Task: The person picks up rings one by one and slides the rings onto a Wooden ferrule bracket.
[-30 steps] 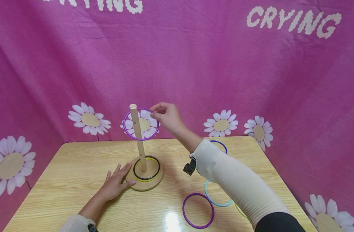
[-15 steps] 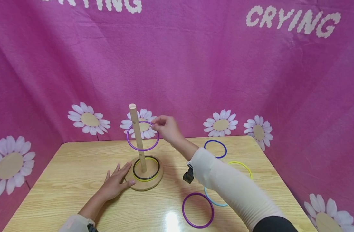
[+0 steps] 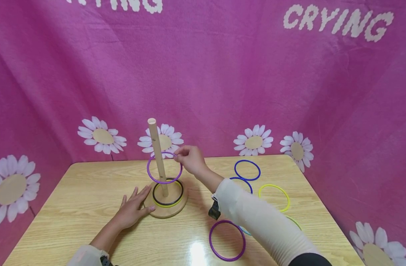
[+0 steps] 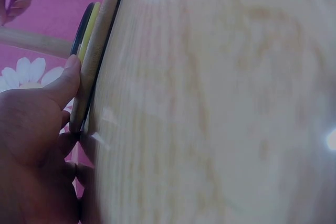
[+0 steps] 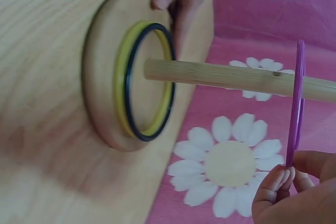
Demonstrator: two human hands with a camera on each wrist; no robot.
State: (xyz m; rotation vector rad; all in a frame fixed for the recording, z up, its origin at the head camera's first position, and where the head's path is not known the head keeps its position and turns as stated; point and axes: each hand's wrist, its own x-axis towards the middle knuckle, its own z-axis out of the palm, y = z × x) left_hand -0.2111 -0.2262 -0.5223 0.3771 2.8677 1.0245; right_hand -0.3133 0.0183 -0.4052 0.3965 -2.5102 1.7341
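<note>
My right hand [image 3: 191,160] pinches the right edge of a thin purple ring [image 3: 164,182] between thumb and fingertips. The ring encircles an upright wooden post [image 3: 156,142], partway down it and above the round base [image 3: 163,213]. Around the foot of the post a black ring [image 5: 127,80] lies on top of a yellow ring [image 5: 118,85], both on the base. My left hand [image 3: 132,210] rests at the left side of the base, fingers extended, its thumb [image 4: 67,80] against the rim in the left wrist view.
On the table [image 3: 89,188], right of the stand, lie another purple ring [image 3: 211,240], two blue rings [image 3: 259,171], a yellow ring [image 3: 289,201], and a light blue ring [image 3: 245,231] and a yellow-green ring [image 3: 295,222] partly hidden by my right sleeve. A pink flowered cloth [image 3: 203,74] hangs behind.
My right hand has lowered the purple ring along the post, from near its top to its lower half. The left hand stays in place at the base.
</note>
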